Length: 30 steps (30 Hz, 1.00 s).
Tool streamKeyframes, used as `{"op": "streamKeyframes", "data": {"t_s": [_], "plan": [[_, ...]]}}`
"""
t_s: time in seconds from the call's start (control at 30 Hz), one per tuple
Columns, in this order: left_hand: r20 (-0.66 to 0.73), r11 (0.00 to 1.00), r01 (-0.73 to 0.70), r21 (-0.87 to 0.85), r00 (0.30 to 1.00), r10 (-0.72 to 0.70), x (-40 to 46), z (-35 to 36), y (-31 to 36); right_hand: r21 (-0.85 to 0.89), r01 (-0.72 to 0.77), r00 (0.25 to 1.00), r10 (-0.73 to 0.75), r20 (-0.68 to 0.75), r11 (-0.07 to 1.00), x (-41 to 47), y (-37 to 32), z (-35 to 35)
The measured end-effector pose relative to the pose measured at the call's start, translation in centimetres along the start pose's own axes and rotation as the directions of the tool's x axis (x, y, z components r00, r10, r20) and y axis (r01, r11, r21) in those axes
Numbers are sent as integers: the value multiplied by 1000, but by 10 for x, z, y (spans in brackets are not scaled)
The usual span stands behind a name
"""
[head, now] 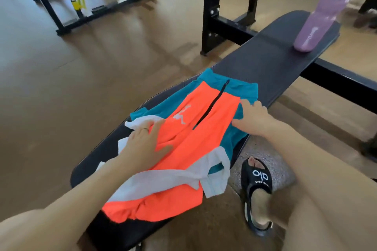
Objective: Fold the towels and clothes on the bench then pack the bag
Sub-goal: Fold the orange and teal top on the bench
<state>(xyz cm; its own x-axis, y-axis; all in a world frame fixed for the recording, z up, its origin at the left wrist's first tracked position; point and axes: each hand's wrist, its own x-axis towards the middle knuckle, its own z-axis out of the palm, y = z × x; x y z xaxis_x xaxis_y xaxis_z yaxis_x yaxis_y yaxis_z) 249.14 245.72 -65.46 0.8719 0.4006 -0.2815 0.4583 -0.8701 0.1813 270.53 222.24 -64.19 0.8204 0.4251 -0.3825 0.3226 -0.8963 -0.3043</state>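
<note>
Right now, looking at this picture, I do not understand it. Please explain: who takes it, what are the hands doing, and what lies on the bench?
There is no machine here. A person wears a camera on the head, looking down at their own hands. On the black gym bench lies an orange, teal and white jacket. The left hand rests on the jacket's orange and white side; the right hand presses flat on its teal edge. Neither hand grips anything. A purple water bottle stands at the bench's far end. A foot in a black sandal is on the floor.

My left hand (145, 144) covers the jacket (195, 128) at nine o'clock; the bottle (320, 20) at one o'clock is blurred.
</note>
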Motion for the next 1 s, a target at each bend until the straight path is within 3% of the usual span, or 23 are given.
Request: {"op": "streamKeyframes", "data": {"t_s": [0.1,0.27,0.4,0.5,0.57,0.63,0.73,0.83,0.93,1.0], "plan": [[34,995,40,92,998,-43,-21,4,-18,41,9,999,-8,-32,999,-18,-12,19],[-19,963,227,-143,972,-232,-38,9,-28,216,34,975,15,-220,976,-38,-15,42],[0,954,216,-207,975,-220,-42,6,-20,265,57,976,3,-219,963,-51,-5,52],[-100,972,175,-154,976,-192,-58,10,-22,184,125,973,-84,-217,975,-68,2,64],[-146,978,182,-101,970,-195,-71,13,-28,-79,226,915,-239,-326,971,-79,4,73],[-127,970,223,-95,964,-234,-85,14,-35,-236,371,813,-437,-386,898,-84,0,80],[2,963,222,-151,974,-224,-108,18,-51,-205,627,711,-659,-244,752,-95,-18,88],[51,994,103,-34,994,-101,-128,22,-62,-226,790,564,-820,-92,569,-104,-40,104],[5,1000,23,-2,1000,-23,-143,28,-64,-320,833,443,-891,-100,450,-101,-56,115],[-16,999,12,33,1000,-11,-153,28,-60,-326,831,420,-893,-164,451,-96,-64,111]]}}
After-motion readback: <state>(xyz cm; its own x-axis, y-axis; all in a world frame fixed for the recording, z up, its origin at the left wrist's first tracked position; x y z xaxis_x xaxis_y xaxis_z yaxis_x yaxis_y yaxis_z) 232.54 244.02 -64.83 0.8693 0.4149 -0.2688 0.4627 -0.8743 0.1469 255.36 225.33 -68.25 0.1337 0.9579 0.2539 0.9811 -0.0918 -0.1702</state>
